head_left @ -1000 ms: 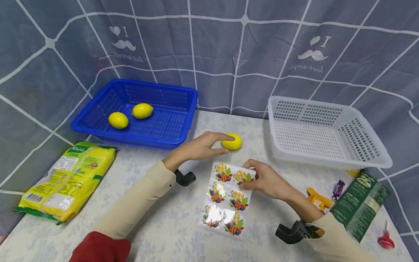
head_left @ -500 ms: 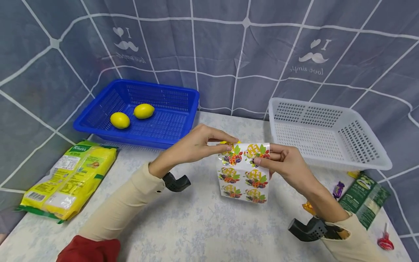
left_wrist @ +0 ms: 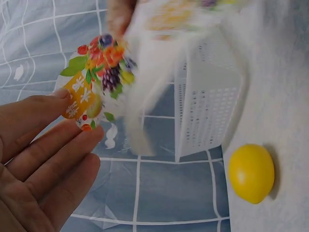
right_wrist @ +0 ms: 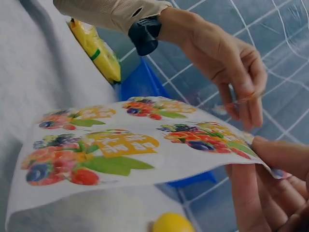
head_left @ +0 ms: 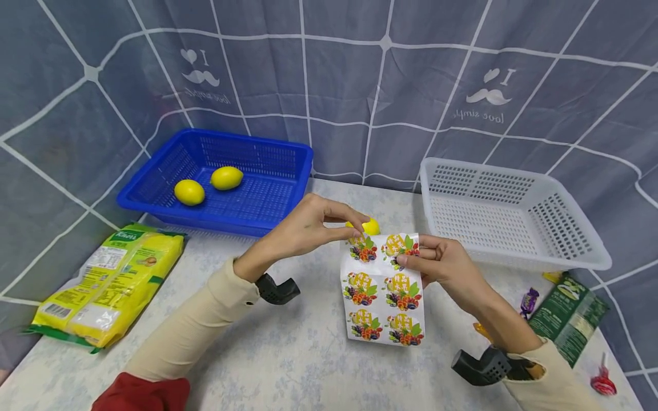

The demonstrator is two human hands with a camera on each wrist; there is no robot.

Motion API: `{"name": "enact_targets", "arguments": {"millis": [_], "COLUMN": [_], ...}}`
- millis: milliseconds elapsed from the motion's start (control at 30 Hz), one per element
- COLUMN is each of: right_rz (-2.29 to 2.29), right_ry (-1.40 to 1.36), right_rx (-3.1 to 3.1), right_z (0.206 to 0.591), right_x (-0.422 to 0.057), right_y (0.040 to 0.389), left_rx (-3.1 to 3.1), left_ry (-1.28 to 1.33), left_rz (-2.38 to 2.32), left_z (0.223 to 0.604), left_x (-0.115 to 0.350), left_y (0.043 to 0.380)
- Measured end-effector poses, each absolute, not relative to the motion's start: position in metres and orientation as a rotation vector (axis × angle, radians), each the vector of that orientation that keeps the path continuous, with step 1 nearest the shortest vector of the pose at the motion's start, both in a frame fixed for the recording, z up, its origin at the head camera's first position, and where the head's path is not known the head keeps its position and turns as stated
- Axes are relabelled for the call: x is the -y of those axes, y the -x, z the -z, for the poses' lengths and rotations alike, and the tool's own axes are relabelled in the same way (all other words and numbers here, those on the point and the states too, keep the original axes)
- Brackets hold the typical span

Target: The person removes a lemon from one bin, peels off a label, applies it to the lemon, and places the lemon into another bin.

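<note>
My right hand [head_left: 447, 265] pinches the top right corner of a white sheet of fruit stickers [head_left: 381, 302], thumb on the printed face. The sheet hangs above the table, facing me. At its top left my left hand [head_left: 305, 228] pinches a round fruit sticker [left_wrist: 104, 72] between thumb and fingertips. In the right wrist view this sticker [right_wrist: 236, 102] shows nearly edge-on, apart from the sheet's surface. A yellow lemon [head_left: 371, 226] lies on the table just behind the sheet, partly hidden in the head view.
A blue basket [head_left: 257, 222] with two lemons [head_left: 226, 178] stands at back left, a white basket [head_left: 514, 257] at back right. A yellow Knorr bag [head_left: 113, 279] lies left. At right lie a green packet [head_left: 570, 314], a purple candy [head_left: 528, 301] and a red lollipop [head_left: 604, 381].
My left hand has left the lemon and come to the sheet's top left corner, where it pinches a sticker. My right hand has lifted the sheet from lower down and tilted it up.
</note>
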State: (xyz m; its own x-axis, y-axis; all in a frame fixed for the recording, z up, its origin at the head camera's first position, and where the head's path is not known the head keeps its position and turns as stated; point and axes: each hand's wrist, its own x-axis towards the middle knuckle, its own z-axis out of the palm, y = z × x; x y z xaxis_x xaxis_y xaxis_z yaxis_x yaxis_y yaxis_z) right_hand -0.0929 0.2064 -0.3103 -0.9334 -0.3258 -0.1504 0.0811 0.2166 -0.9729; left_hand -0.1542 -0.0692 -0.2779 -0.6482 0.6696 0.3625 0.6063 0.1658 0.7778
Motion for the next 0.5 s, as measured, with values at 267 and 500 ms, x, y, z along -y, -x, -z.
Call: {"name": "enact_targets", "arguments": {"millis": [267, 500], "right_rz": [1.885, 1.734], "right_ry": [0.174, 0.137], "right_rx": [-1.472, -1.655], "right_z": [0.356, 0.399], "right_x": [-0.188, -0.175], "right_y": [0.085, 0.077], "left_rx": [-2.331, -2.325], "left_ry": [-1.24, -1.204], "left_rz": [-1.566, -1.544], "left_z": [0.271, 0.27], "left_x": [0.075, 0.073], "left_y": [0.154, 0.153]}}
